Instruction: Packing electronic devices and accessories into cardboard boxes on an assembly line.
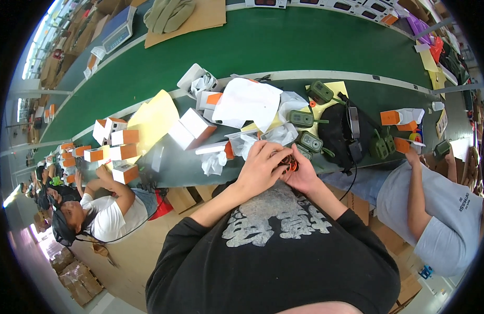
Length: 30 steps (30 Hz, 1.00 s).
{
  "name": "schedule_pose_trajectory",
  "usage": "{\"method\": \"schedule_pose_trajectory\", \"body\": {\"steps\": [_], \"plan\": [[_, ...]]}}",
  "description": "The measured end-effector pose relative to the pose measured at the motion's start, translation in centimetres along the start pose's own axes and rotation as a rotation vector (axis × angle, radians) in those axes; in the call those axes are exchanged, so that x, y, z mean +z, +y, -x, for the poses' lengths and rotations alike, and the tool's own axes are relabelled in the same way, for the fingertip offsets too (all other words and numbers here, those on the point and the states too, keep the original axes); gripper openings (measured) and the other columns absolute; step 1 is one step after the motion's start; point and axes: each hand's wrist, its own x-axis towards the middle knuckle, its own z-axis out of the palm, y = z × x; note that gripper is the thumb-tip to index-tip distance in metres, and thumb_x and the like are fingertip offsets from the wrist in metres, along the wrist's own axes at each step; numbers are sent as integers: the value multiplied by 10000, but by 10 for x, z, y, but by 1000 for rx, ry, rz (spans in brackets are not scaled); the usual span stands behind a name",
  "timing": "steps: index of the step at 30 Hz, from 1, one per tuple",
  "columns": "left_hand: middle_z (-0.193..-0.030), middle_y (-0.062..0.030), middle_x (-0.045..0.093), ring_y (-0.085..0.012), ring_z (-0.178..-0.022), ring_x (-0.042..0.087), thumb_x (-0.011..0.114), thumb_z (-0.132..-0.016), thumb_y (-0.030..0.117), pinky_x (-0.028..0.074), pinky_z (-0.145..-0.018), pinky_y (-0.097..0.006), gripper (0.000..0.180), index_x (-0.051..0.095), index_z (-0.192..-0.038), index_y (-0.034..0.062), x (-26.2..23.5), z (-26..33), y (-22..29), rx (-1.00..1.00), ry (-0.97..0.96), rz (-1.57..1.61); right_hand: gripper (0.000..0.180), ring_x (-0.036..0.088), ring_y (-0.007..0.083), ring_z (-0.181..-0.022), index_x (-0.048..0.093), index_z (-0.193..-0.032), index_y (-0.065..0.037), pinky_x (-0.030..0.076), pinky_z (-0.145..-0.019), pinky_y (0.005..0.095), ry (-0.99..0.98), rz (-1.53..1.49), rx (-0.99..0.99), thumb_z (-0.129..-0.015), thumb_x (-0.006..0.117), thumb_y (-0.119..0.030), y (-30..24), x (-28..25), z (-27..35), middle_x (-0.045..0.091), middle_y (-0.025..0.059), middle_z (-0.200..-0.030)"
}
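Both hands meet at frame ctr, just off the counter point(189, 167) edge: left hand point(260, 165) wraps over a small orange-and-black coiled piece point(290, 163), right hand point(305, 175) cups it from 4 o'clock, each grip pinched on it. Looks like a mid-step fiddle, winding or untangling the piece; can't tell which, it's mostly hidden by fingers. Next move prob. needs a steady pinch w/ one hand while the other works the loops. Green devices point(310, 141) lie at 1 o'clock, white-orange boxes point(192, 128) at 10, crumpled white bags point(247, 102) at 12.
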Motion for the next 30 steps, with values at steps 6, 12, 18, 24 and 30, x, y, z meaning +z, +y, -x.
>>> {"method": "schedule_pose_trajectory", "body": {"steps": [6, 12, 18, 24, 30], "plan": [[-1182, -91, 545, -324, -1097, 494, 736, -732, 65, 395, -970, -413, 497, 604, -1211, 89, -18, 10, -6, -8, 111, 4, 296, 600, 125, -859, 578, -1143, -90, 495, -659, 274, -96, 129, -127, -999, 490, -334, -36, -15, -17, 623, 23, -1020], [-1291, -162, 501, -326, -1172, 497, 709, -779, 88, 403, -1000, -420, 506, 547, -1257, 52, -85, 62, -110, -487, 482, -145, 197, 619, 201, -711, 700, -940, -64, 495, -638, 317, 611, 1581, -761, -859, 673, -241, -167, -59, -40, 647, 67, -784], [-1409, -207, 400, -369, -1288, 412, 823, -684, 213, 367, -1065, -428, 799, 428, -1352, 24, -111, 122, -220, -685, 269, -271, 214, 619, 307, -749, 690, -886, -53, 500, -693, 385, 562, 2131, -626, -768, 732, -228, -199, -93, -89, 619, 146, -811], [-1460, -228, 319, -424, -1350, 302, 897, -544, 256, 319, -1105, -478, 1107, 291, -1444, 37, -97, 116, -232, -643, 61, -552, 200, 616, 331, -766, 681, -864, -34, 498, -717, 414, 432, 2255, -557, -740, 750, -175, -187, -106, -106, 619, 144, -820], [-1350, -208, 400, -417, -1261, 377, 874, -576, 245, 354, -1066, -479, 1023, 329, -1413, 26, -93, 111, -234, -623, 120, -561, 283, 654, 310, -839, 697, -945, -36, 519, -775, 367, 464, 2203, -376, -716, 779, -181, -200, -152, -115, 672, 171, -890]]}}
